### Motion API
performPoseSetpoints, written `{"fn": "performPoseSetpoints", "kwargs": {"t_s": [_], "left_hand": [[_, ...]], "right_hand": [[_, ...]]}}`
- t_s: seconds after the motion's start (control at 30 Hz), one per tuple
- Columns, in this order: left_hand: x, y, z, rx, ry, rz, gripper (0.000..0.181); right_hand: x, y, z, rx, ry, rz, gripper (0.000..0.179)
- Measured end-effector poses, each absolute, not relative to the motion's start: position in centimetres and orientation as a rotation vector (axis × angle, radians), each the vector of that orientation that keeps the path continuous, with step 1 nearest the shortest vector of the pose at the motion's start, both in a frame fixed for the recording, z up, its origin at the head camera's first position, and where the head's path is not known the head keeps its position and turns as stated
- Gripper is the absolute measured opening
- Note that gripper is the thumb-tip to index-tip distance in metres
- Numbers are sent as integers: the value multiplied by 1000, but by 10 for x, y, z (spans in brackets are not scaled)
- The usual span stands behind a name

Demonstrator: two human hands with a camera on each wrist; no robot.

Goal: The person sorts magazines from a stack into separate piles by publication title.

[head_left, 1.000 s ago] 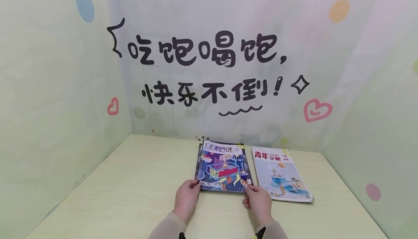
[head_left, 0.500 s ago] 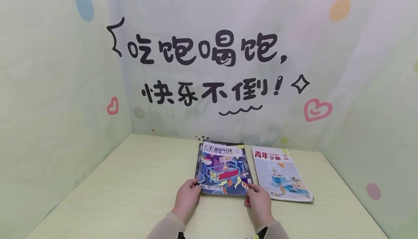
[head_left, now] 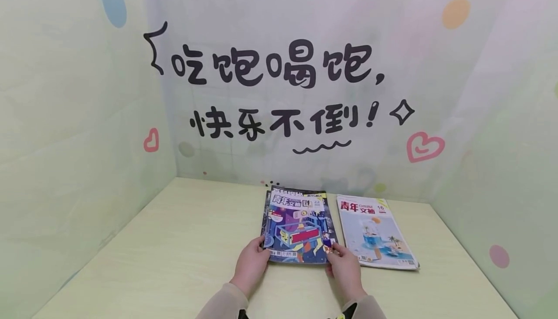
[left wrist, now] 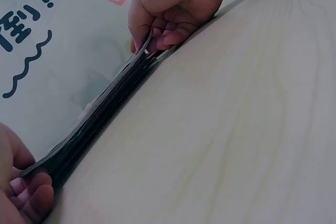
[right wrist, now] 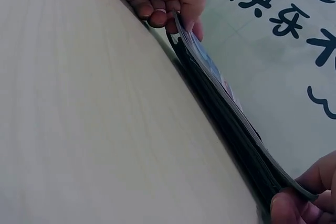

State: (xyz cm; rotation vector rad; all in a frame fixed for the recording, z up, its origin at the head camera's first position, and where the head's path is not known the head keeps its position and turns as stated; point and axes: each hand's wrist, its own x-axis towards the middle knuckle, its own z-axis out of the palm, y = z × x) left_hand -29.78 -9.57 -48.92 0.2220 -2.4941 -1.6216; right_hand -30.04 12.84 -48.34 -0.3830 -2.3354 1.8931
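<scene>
A magazine with a purple and blue cover (head_left: 296,229) lies on top of a stack of dark-covered magazines (head_left: 320,194), whose printed top edge shows beyond it. My left hand (head_left: 250,265) pinches the magazine's near left corner, thumb above and fingers curled below. At the near right corner my right hand (head_left: 346,268) pinches it the same way. Both wrist views show the top magazine's near edge bent up at the corners, with a narrow gap over the dark stack (right wrist: 220,124). Most of the lower covers are hidden.
To the right lies another magazine pile (head_left: 377,236) with a white and light-blue cover, close beside my right hand. The pale wooden table (head_left: 174,261) meets a printed back wall (head_left: 244,164) behind the stacks, with side walls left and right.
The top magazine has slid a little toward me between both hands, so more of the dark cover's top edge shows. The right-hand pile has not moved.
</scene>
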Motion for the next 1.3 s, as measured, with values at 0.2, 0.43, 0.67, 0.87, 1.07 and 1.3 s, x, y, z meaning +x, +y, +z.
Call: {"fn": "performPoseSetpoints", "kwargs": {"t_s": [0.2, 0.43, 0.67, 0.87, 1.07, 1.3], "left_hand": [[-295, -96, -489, 178, -2467, -1720, 51], [-297, -103, -490, 42, -2437, -1880, 53], [-301, -110, -489, -15, -2398, -2102, 63], [-300, -110, -487, -22, -2331, -2211, 64], [-298, -109, -486, 20, -2292, -2240, 62], [-295, -107, -481, -14, -2248, -2260, 62]], "right_hand": [[-300, 127, -484, -372, -2303, 1920, 44], [-302, 130, -485, -343, -2350, 1931, 46], [-303, 131, -486, -349, -2332, 1990, 52], [-301, 133, -484, -281, -2267, 2120, 53], [-299, 132, -482, -304, -2179, 2201, 52], [-297, 132, -479, -272, -2109, 2228, 52]]}}
